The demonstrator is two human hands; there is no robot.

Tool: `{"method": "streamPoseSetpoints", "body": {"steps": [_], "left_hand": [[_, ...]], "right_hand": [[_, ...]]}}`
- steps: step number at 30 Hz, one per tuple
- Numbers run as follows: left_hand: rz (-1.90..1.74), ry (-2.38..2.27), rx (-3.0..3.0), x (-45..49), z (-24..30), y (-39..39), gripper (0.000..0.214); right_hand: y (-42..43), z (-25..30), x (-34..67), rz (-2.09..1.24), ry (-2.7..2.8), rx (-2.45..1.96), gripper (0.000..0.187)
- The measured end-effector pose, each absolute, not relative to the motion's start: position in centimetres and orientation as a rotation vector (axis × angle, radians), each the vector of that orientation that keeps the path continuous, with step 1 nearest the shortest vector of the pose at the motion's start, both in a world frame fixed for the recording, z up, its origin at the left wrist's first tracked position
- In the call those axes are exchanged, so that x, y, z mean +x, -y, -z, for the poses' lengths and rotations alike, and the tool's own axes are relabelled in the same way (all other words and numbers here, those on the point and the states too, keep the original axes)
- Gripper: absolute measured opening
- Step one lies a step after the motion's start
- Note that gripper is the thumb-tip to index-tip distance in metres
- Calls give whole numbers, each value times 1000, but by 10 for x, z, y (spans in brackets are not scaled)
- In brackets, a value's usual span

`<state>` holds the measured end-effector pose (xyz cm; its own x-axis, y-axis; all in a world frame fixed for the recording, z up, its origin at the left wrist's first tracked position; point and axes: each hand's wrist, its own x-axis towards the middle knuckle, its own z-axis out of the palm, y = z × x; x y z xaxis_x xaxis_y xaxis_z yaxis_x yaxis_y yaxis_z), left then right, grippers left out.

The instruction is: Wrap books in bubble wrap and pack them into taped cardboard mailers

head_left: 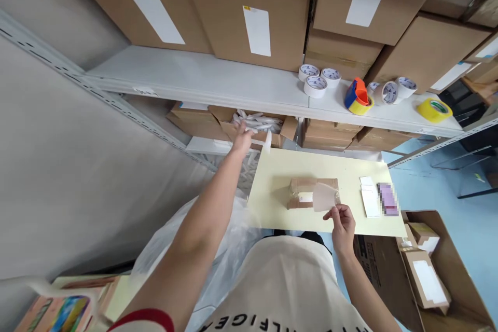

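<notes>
My left hand (243, 139) reaches into an open cardboard box on the lower shelf, its fingers bent among thin white strips (264, 122). Which strip they hold, if any, I cannot make out. My right hand (342, 224) pinches the lower edge of a pale, translucent sheet (323, 197) between thumb and fingers. That sheet hangs over the right part of a small taped carton (302, 185), which lies on the cream tabletop (272, 171). A small white label shows on the carton.
White slips (369, 199) and a purple packet (387, 199) lie at the table's right. Tape rolls (315, 86) and a tape dispenser (358, 97) stand on the shelf (218, 70) above. A big carton (462, 270) with smaller boxes stands lower right; clear plastic (171, 254) hangs left.
</notes>
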<state>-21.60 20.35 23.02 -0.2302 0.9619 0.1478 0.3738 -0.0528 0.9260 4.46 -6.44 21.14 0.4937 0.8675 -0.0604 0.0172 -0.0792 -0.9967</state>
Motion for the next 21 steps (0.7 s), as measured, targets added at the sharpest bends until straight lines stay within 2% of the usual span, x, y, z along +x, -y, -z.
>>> {"method": "streamPoseSetpoints", "body": {"steps": [3, 6, 8, 9, 11, 12, 15, 18, 21], "left_hand": [[-1327, -1576, 1513, -199, -233, -138, 43], [-1129, -1237, 1848, -167, -233, -58, 54], [-979, -1116, 1962, -148, -232, -19, 45], [-963, -1115, 1962, -140, -230, -7, 32], [-951, -1124, 1926, -131, -225, 4, 9], [-957, -1132, 1887, -130, -222, 6, 7], [-993, -1191, 1681, -130, -214, 1, 11], [-1027, -1256, 1316, -128, -208, -4, 22], [-1003, -1195, 1039, -119, -203, -5, 31]], "right_hand": [[54, -216, 36, -882, 814, -1471, 36], [43, -221, 26, -938, 831, -1437, 36], [37, -224, 18, -981, 856, -1401, 36], [36, -225, 15, -1007, 867, -1384, 35], [35, -226, 10, -1059, 883, -1360, 34], [35, -226, 9, -1085, 894, -1350, 32], [42, -225, 16, -1124, 994, -1325, 33], [50, -221, 37, -938, 1133, -1436, 49], [55, -218, 62, -765, 1135, -1583, 42]]}}
